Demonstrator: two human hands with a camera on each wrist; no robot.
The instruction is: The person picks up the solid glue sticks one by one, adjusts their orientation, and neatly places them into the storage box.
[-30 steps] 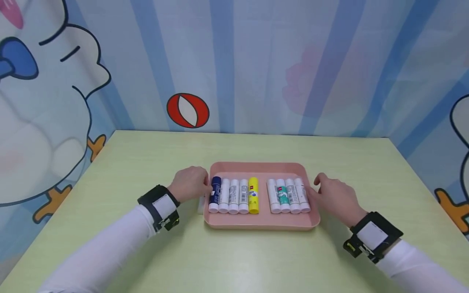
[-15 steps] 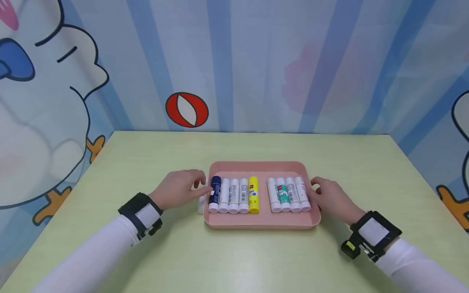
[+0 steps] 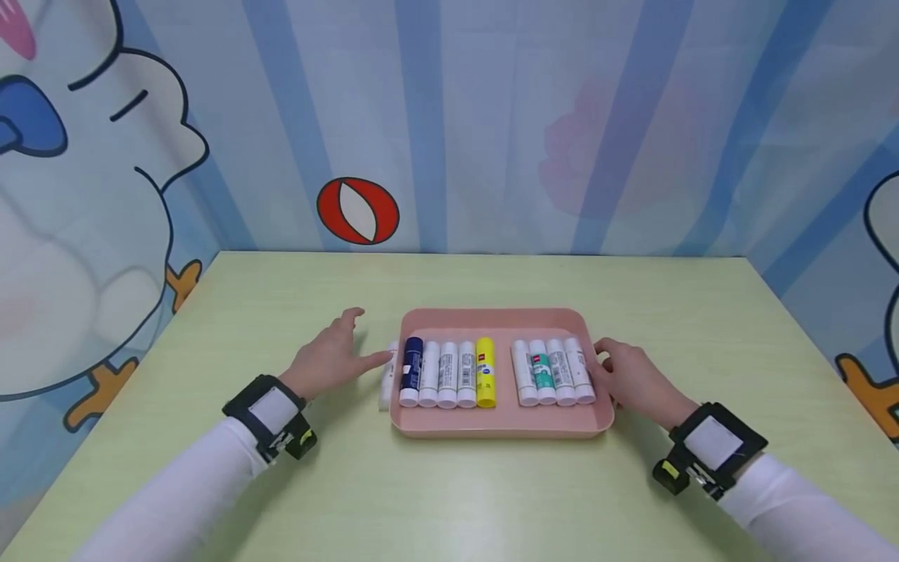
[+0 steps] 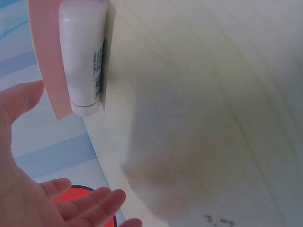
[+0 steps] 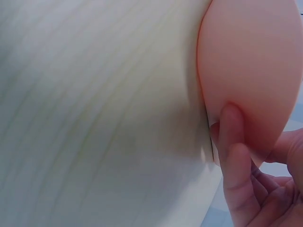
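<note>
A pink tray (image 3: 449,425) holds two rows of glue sticks. The left row runs from a navy glue stick (image 3: 411,373), past white ones, to a yellow glue stick (image 3: 485,373). Among the white ones in the right row lies one with a green label, a glue stick (image 3: 541,375). Another white glue stick (image 4: 83,56) lies outside, along the tray's left wall. My left hand (image 3: 326,363) is spread beside it, thumb pointing toward it, nothing held. My right hand (image 3: 642,382) grips the tray's right rim, thumb over the edge and fingers against the outer wall (image 5: 251,56).
Pale green tabletop (image 3: 449,499) surrounds the tray. Behind it rises a blue striped backdrop (image 3: 485,140) with cartoon prints, which also covers both sides. Each wrist wears a black strap with a camera.
My left hand has drawn back leftward from the tray's left edge, and its fingers have spread, exposing the white glue stick outside. The right hand keeps to the right rim; the tray is almost unmoved.
</note>
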